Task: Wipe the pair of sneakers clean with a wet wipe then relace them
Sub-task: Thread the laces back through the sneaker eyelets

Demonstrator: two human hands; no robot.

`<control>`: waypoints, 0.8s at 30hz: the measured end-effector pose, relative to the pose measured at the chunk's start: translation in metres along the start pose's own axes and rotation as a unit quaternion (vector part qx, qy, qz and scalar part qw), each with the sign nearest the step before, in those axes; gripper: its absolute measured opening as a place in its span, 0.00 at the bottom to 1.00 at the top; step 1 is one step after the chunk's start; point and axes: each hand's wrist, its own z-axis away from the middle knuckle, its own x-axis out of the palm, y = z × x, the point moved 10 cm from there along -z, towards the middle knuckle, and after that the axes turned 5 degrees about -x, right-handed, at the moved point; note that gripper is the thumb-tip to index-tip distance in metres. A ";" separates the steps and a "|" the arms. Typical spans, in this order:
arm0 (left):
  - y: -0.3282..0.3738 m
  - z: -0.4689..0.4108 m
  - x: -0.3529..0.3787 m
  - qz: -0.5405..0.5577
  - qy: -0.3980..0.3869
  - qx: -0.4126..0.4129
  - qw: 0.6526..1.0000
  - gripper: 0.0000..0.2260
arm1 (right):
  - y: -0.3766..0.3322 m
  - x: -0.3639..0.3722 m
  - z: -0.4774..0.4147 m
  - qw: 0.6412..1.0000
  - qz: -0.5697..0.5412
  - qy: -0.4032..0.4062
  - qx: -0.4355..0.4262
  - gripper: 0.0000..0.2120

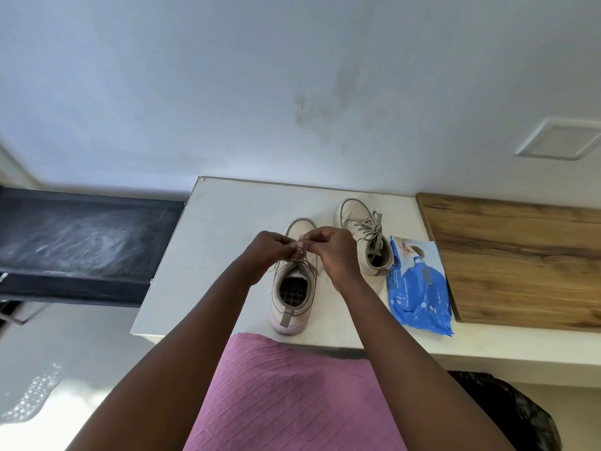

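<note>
Lace (300,256) in left hand (270,249) and right hand (335,253); "BABY WET WIPES" pack (421,296)

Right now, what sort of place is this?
Likely a room in a home, not a workshop: sneakers sit on a white counter against a painted wall, beside a wooden board and a wet-wipes pack.

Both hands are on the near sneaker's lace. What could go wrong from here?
1. The near sneaker has its heel close to the front edge of the table. Neither the left hand nor the right hand steadies it. Both pinch the lace, so a hard tug toward the person might slide it off.
2. The wet wipe pack also lies near that edge, beside the right arm; a sweep could knock it down.
</note>
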 end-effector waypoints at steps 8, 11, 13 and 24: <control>-0.001 0.005 -0.003 -0.043 0.015 -0.030 0.999 0.05 | -0.003 0.001 -0.003 1.000 0.004 0.020 0.012 0.08; -0.001 0.007 0.004 -0.018 -0.022 -0.021 0.999 0.03 | -0.001 0.003 -0.002 0.999 -0.041 0.016 0.032 0.12; 0.001 0.007 0.004 -0.007 -0.017 0.001 1.000 0.04 | 0.004 0.005 -0.001 0.993 -0.097 0.016 0.065 0.11; -0.011 0.009 -0.003 0.121 0.068 -0.011 0.990 0.05 | 0.023 0.006 0.000 0.995 0.054 0.003 0.080 0.11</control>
